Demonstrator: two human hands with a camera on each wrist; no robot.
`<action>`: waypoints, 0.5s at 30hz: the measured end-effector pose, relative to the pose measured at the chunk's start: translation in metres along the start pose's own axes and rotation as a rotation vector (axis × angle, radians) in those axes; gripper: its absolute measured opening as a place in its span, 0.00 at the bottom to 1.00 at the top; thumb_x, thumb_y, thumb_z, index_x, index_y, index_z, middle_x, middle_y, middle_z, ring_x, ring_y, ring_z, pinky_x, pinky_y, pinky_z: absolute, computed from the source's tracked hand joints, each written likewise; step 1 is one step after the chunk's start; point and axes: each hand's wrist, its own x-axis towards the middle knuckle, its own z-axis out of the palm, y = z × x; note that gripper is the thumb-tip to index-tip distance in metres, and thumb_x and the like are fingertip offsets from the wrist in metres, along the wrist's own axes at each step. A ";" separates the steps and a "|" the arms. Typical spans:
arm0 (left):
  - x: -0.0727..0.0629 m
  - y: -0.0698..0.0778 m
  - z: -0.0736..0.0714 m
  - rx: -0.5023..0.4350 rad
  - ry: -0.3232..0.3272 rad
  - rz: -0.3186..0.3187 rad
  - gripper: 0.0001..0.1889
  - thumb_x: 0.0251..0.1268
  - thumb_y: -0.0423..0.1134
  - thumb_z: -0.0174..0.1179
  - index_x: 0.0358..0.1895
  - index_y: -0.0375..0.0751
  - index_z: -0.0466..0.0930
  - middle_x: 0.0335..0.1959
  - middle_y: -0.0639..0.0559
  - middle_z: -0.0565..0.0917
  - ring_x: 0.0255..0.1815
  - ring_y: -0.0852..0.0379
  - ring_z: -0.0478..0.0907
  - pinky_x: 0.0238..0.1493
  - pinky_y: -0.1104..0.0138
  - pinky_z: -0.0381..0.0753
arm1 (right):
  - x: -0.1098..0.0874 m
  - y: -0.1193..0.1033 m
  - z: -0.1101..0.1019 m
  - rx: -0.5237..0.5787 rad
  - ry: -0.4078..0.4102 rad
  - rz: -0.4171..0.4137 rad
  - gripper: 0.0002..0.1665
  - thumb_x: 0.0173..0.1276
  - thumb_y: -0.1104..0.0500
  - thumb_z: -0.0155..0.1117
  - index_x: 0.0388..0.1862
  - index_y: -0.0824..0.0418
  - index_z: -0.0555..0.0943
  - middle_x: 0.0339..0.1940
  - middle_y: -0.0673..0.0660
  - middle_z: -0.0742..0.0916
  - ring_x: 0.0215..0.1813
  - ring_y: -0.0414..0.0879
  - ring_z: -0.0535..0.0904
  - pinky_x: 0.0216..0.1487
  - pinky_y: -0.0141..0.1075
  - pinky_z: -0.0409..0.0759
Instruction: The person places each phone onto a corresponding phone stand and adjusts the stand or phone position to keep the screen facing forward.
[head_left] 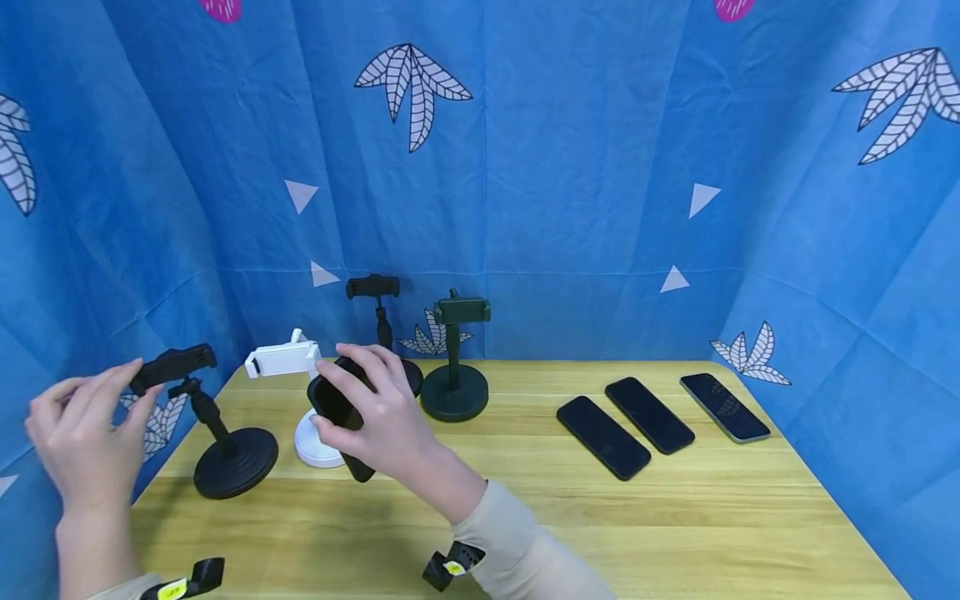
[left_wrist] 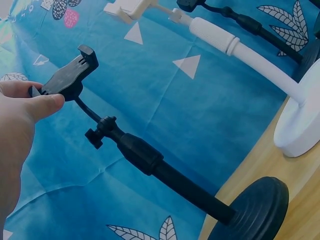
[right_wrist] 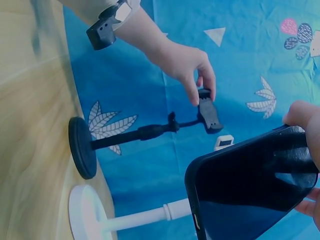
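At the far left of the head view, my left hand (head_left: pixel 90 433) pinches one end of the clamp on a black phone stand (head_left: pixel 232 462). In the left wrist view, thumb and fingers grip the lower end of that black clamp (left_wrist: pixel 70 75), its hooked other end free. My right hand (head_left: pixel 390 417) holds a black smartphone (right_wrist: pixel 250 185) by its edges, tilted in the air to the right of the clamp. In the head view the phone partly hides the white phone stand (head_left: pixel 283 360) behind it. The black clamp holds no phone.
Behind stand another black phone stand (head_left: pixel 373 287) and a dark green one (head_left: pixel 453 392). Three smartphones lie on the right of the wooden table (head_left: pixel 525 533): one (head_left: pixel 603 437), a second (head_left: pixel 650 415) and a third (head_left: pixel 724 407). A blue curtain (head_left: pixel 555 167) surrounds the table's back and sides.
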 end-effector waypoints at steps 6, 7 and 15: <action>-0.002 0.000 -0.001 0.015 0.001 0.027 0.27 0.69 0.56 0.52 0.56 0.37 0.81 0.49 0.29 0.83 0.53 0.32 0.67 0.49 0.41 0.58 | 0.004 -0.004 0.005 0.000 0.002 -0.015 0.30 0.56 0.46 0.71 0.57 0.56 0.81 0.61 0.58 0.81 0.63 0.50 0.74 0.66 0.37 0.73; -0.002 0.000 -0.001 0.019 -0.001 0.029 0.27 0.69 0.57 0.52 0.57 0.36 0.81 0.49 0.29 0.83 0.53 0.32 0.67 0.49 0.41 0.58 | 0.005 -0.005 0.006 -0.001 0.002 -0.017 0.30 0.57 0.46 0.71 0.57 0.56 0.81 0.61 0.59 0.81 0.63 0.50 0.74 0.66 0.37 0.73; 0.001 0.001 0.000 0.023 -0.003 0.033 0.28 0.70 0.57 0.51 0.57 0.36 0.80 0.49 0.29 0.83 0.54 0.33 0.67 0.49 0.42 0.58 | 0.016 -0.008 0.009 0.006 0.009 -0.046 0.31 0.58 0.45 0.71 0.58 0.57 0.80 0.61 0.59 0.80 0.63 0.50 0.73 0.68 0.37 0.70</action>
